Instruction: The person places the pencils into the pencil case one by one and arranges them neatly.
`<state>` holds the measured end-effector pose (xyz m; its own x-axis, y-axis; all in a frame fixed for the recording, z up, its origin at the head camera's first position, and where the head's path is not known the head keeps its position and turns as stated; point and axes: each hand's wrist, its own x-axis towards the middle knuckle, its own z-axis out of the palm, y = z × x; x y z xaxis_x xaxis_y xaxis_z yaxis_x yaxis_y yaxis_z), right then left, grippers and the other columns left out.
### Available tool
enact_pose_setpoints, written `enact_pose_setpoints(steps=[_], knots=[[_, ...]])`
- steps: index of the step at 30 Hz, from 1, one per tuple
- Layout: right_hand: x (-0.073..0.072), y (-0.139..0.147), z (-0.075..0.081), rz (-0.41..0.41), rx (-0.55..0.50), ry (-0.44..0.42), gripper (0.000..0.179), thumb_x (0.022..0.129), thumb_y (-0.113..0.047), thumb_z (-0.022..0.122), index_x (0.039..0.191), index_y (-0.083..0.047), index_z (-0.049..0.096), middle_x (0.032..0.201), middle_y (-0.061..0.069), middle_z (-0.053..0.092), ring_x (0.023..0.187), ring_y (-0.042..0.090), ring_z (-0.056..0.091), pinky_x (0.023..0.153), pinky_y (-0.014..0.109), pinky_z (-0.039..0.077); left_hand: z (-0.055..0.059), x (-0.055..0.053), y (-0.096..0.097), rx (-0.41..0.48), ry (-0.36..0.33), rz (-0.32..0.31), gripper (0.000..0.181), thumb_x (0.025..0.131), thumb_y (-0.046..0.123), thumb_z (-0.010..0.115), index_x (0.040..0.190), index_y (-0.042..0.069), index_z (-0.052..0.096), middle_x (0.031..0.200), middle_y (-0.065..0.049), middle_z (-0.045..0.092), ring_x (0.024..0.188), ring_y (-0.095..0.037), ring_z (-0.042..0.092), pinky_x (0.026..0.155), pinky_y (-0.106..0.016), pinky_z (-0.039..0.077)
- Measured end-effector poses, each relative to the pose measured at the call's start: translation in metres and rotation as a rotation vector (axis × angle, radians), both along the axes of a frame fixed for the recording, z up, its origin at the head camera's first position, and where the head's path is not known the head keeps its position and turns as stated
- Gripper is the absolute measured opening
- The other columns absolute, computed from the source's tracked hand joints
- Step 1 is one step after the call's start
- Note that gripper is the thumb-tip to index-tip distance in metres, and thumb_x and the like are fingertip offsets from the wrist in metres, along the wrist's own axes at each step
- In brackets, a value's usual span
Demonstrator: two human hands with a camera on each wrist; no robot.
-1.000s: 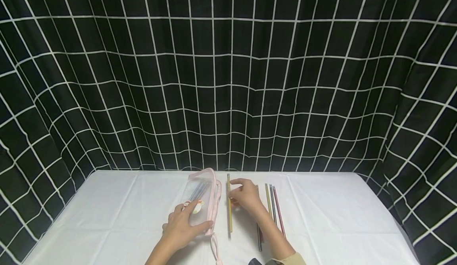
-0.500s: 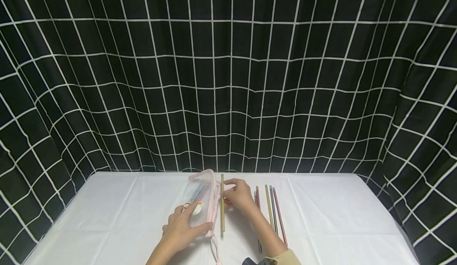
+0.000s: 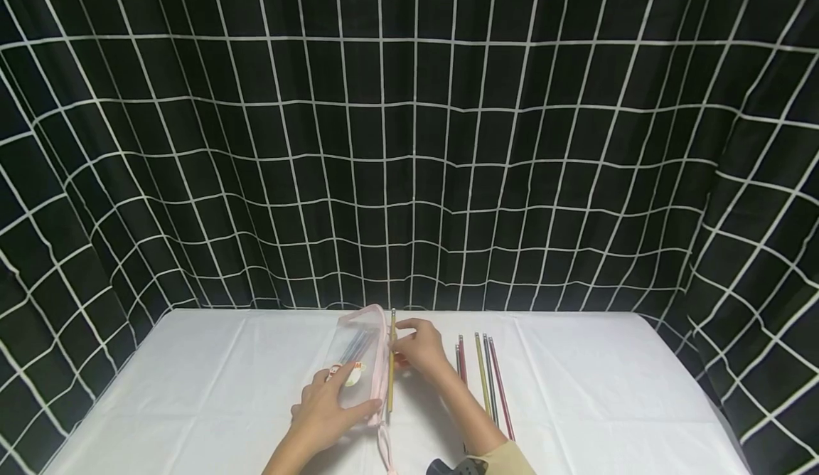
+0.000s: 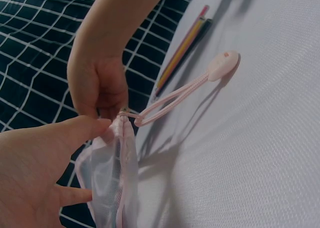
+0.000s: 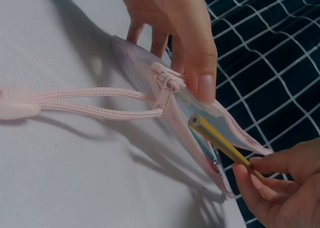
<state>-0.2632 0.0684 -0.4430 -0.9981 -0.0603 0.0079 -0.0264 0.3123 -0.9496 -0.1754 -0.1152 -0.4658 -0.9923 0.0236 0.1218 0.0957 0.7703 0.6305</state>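
Note:
A translucent mesh pencil pouch [image 3: 340, 333] with pink zip edging lies left of centre in the head view. Several pencils [image 3: 358, 343] show through its mesh. My left hand [image 3: 328, 409] grips the pouch near its zip end, thumb on one side and fingers on the other. Between thumb and fingers, my right hand [image 3: 419, 350] pinches a yellow pencil [image 3: 391, 382], which lies alongside the pouch's zip edge. In the right wrist view, the yellow pencil [image 5: 220, 140] is at the parted zip opening, its flat end towards the zip pull [image 5: 164, 99]. Coloured pencils show inside the opening.
Right of my right forearm, two pencils [image 3: 462, 354] lie close together, partly hidden by the arm. Three more pencils [image 3: 491, 375] lie beside them, yellow, dark and red. A pink cord loop [image 5: 90, 93] hangs from the zip onto the white tablecloth [image 3: 595, 390]. A black grid curtain [image 3: 409, 176] stands behind.
My right hand has carried the yellow pencil leftward, from apart from the pouch to its zip edge. The left hand keeps its grip on the pouch and has barely moved.

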Motion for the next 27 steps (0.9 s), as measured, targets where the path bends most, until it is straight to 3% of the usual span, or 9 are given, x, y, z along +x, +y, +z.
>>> enact_pose_setpoints(steps=[8,17,27], knots=[[-0.003,-0.005,-0.003,0.001,-0.008,-0.014,0.054,0.081,0.008,0.066,0.134,0.017,0.058,0.083,0.024,0.075,0.060,0.021,0.074,0.060,0.033,0.063,0.002,0.001,0.000,0.013,-0.014,0.002,0.080,0.081,0.056,0.082,0.147,0.016,0.061,0.144,-0.028,0.054,0.128,-0.057,0.053,0.089,-0.080,0.041],[-0.005,-0.012,-0.011,-0.027,-0.004,-0.005,0.052,0.086,0.000,0.070,0.133,0.016,0.059,0.076,0.017,0.073,0.049,0.011,0.064,0.052,0.027,0.059,0.000,0.000,-0.001,0.008,-0.009,-0.003,0.079,0.082,0.056,0.081,0.147,0.017,0.061,0.145,-0.027,0.054,0.127,-0.056,0.054,0.089,-0.079,0.041],[0.001,-0.022,-0.014,-0.068,0.069,0.013,0.054,0.082,0.000,0.068,0.134,0.015,0.060,0.085,0.018,0.073,0.065,0.015,0.069,0.060,0.027,0.060,0.000,0.001,-0.001,0.017,-0.011,-0.006,0.078,0.083,0.055,0.081,0.148,0.017,0.061,0.147,-0.028,0.053,0.128,-0.057,0.053,0.090,-0.079,0.041]])
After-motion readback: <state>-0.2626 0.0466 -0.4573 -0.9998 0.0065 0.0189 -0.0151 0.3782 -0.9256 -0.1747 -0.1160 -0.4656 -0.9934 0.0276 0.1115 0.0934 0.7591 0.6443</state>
